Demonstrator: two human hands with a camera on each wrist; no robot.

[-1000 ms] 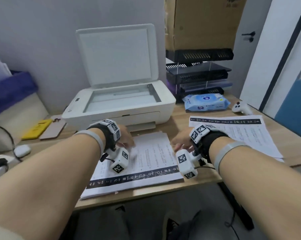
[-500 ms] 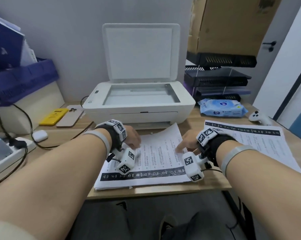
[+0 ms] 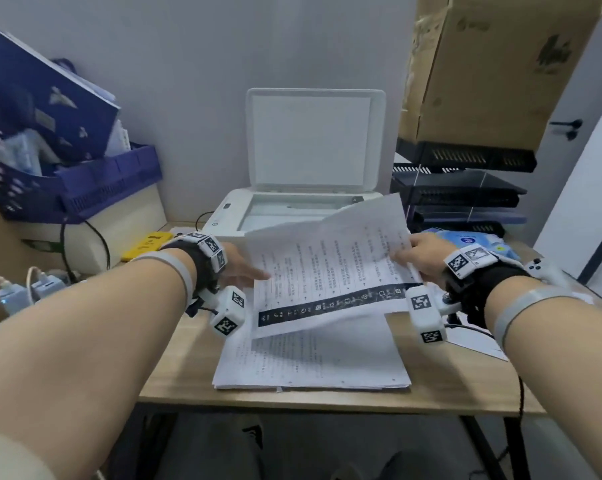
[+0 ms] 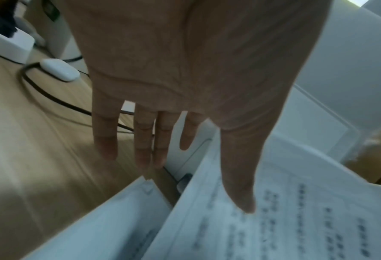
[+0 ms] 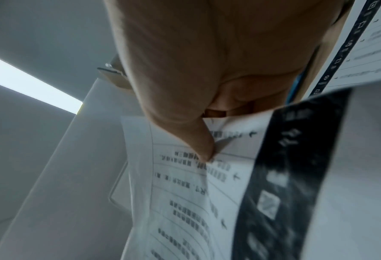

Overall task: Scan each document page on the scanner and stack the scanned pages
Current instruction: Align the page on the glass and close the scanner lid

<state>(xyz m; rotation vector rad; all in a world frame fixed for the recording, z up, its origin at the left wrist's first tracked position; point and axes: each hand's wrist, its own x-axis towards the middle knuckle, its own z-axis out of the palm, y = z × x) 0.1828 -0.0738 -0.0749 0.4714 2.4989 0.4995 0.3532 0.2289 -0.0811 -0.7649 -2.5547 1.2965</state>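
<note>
You hold a page (image 3: 330, 268) above the paper stack (image 3: 310, 362) at the bench's (image 3: 195, 362) near edge. Behind them sits the scanner (image 3: 303, 206), lid up; file trays (image 3: 462, 188) stand right of it, a basket (image 3: 84, 181) left.

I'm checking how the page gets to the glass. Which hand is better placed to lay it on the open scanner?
Probably the right hand: it pinches the lifted page at its edge nearest the scanner. The left hand is open, thumb only resting on the sheet.
</note>
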